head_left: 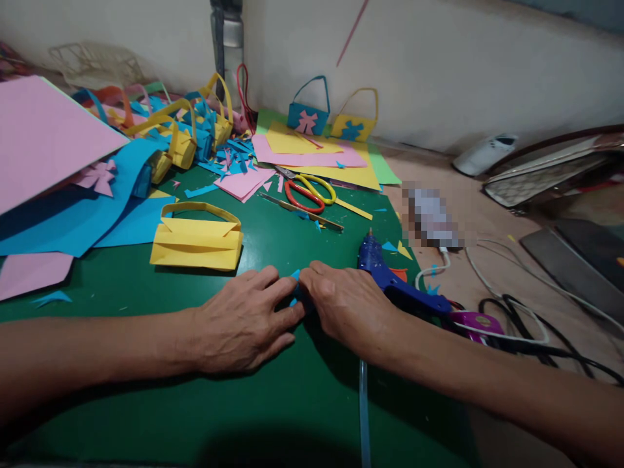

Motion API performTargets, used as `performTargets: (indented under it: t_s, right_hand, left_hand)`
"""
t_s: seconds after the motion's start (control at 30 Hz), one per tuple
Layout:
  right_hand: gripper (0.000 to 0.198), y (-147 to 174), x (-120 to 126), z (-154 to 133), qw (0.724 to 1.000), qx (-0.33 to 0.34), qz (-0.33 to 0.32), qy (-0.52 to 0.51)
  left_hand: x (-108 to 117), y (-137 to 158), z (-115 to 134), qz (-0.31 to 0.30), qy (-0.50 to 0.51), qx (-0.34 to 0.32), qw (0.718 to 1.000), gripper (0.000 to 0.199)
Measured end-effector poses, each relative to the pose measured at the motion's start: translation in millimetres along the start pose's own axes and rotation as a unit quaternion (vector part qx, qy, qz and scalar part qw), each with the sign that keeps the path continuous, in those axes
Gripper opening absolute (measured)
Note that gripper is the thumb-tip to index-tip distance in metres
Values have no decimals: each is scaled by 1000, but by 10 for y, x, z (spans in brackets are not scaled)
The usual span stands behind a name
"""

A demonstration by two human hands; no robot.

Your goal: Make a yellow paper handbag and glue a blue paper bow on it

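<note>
A small piece of blue paper [295, 286] shows between my two hands, mostly covered by fingers. My left hand [251, 318] is closed on its left side, close to the green board. From the other side, my right hand [348, 305] pinches the same piece, fingertips almost touching the left ones. Just behind my left hand stands a folded yellow paper bag [197, 244] with a strap handle. A blue glue gun [390, 276] lies behind my right hand, nozzle pointing away from me. A clear glue stick [364, 416] sits in front of my right wrist.
Scissors [305, 197] and tweezers [302, 211] lie beyond my hands. Paper sheets [273, 153] and scraps are at the back, with blue [309, 119] and yellow [354, 127] bow-fronted bags. More bags are heaped left. Cables [526, 325] and a phone [431, 214] lie right.
</note>
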State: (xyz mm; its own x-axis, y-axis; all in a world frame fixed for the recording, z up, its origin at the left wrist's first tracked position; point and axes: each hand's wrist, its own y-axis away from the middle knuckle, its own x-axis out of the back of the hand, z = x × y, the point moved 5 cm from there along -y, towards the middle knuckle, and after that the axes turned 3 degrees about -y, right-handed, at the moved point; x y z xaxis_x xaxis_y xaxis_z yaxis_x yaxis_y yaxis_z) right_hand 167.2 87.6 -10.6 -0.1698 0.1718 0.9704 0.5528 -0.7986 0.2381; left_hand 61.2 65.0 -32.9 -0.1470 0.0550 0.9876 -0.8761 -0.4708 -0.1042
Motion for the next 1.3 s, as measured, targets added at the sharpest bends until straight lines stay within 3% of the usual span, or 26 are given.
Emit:
performTargets:
  t_s: [0.33,0.5,0.6,0.9,1.3]
  right_hand:
    - [17,-3,39,50,999,-30,-10,-21]
    - [25,246,48,166,995,-76,-33,-63]
    - [31,408,-32,131,996,-53,-44,-62]
    - [32,542,-99,-47,988,42,140,-40]
    - [29,534,-122,-47,981,57,176,-51]
  left_hand:
    - [-13,-8,2,-11,-3,9,1000,35]
    - [-6,-2,16,-25,0,7,1000,37]
    - [-16,1,14,-27,-3,11,1000,38]
    - [-36,-4,17,-10,-7,3,1000,39]
    - [-31,2,11,-9,1,1,1000,39]
